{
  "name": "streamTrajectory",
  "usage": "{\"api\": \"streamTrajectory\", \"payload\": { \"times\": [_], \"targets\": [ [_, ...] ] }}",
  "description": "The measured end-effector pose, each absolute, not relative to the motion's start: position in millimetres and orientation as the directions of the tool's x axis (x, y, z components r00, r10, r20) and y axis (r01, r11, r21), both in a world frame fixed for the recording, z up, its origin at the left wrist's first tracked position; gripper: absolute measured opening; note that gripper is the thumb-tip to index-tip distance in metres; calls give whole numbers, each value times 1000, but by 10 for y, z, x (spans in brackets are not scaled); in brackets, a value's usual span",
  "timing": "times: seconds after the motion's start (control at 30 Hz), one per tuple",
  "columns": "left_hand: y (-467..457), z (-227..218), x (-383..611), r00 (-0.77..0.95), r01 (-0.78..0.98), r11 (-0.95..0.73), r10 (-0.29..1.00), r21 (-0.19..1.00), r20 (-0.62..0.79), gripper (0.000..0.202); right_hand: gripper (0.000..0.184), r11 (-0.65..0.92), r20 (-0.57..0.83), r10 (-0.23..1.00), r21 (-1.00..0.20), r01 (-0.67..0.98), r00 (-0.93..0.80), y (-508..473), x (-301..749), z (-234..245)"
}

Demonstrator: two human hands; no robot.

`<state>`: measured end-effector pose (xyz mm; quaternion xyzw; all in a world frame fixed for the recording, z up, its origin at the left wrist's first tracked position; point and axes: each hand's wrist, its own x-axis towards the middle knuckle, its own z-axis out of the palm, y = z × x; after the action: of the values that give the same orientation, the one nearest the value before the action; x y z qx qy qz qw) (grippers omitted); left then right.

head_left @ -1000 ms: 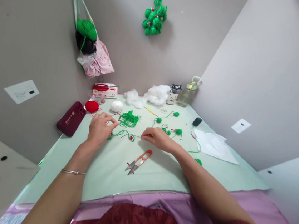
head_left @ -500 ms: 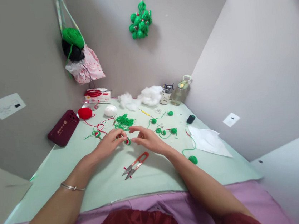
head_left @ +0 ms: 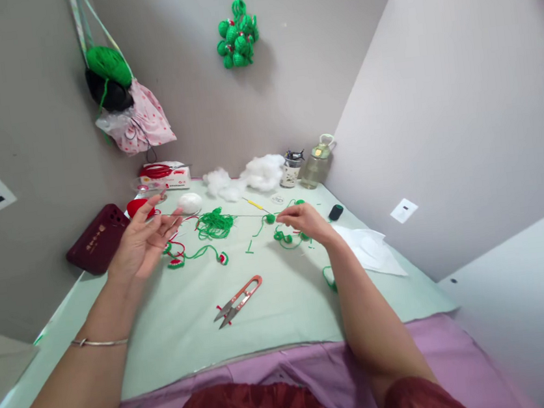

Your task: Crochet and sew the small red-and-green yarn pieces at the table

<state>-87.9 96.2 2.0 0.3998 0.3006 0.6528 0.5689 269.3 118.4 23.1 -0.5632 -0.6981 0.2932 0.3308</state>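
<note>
A thin dark thread [head_left: 224,216] is stretched taut above the pale green mat [head_left: 274,308] between my two hands. My left hand [head_left: 143,241] is raised at the left, palm up and fingers loosely spread, with the thread's end at its fingertips. At the right, my right hand [head_left: 306,221] is pinched shut on the thread's other end. Small green crochet balls [head_left: 285,236] lie just under the right hand. A green and red crochet piece [head_left: 222,259] on green yarn lies on the mat between the hands.
Red-handled thread snips [head_left: 238,298] lie near the front. Behind are a green yarn tangle [head_left: 214,223], a red yarn ball [head_left: 135,206], a white ball [head_left: 189,203], a maroon phone case [head_left: 98,239], white stuffing [head_left: 249,177], a jar [head_left: 290,169], a bottle [head_left: 316,163] and white paper [head_left: 370,248].
My hands, together over the crochet piece half a second ago, have moved apart and up, drawing the thread taut. The crochet piece now lies on the mat. The view has shifted right.
</note>
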Motion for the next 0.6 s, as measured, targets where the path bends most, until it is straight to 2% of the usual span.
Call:
{"api": "streamTrajectory", "payload": {
  "times": [0.17,0.33,0.47,0.6],
  "targets": [
    [927,78,-936,-22,-621,-112,992,776,125,26,26,155,273,957,-770,619,100,1321,2979,195],
    [873,81,-922,126,-556,-17,986,831,105,30,17,152,404,860,-787,598,313,1334,3134,229],
    [815,57,-888,422,-322,66,903,944,81,32,22,179,347,872,-882,436,344,1311,3147,265],
    [738,45,-775,680,5,87,730,996,-67,34,23,218,273,917,-954,208,290,1306,3123,321]
  ]
}}
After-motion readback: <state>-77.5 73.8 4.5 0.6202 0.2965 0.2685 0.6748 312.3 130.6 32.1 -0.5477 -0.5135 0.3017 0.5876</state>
